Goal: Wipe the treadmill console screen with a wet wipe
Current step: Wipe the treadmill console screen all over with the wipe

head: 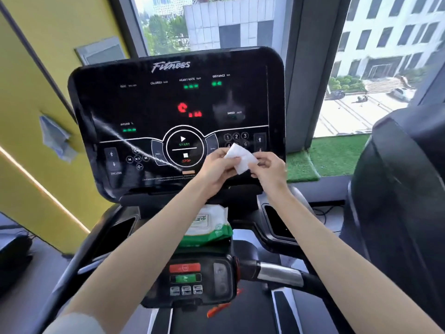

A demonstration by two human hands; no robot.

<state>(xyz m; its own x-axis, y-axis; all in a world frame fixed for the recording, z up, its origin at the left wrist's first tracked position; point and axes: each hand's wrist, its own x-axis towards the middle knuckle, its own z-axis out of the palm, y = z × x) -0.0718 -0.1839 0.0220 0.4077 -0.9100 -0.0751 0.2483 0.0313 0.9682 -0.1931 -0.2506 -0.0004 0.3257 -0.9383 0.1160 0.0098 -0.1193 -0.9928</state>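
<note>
Head view: wet wipe (241, 157), white, right of frame centre, pinched between left hand (218, 168) and right hand (269, 168), both closed on its edges, before the lower right of the console screen (173, 112); wipes pack (208, 225), green and white, lower centre, below the console; second control panel (190, 280) beneath it.

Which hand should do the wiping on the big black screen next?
Probably the left hand. It holds the wet wipe from underneath with more of a grip, and it sits nearer the middle of the console screen. The right hand only pinches the wipe's edge, near the screen's right side.
</note>
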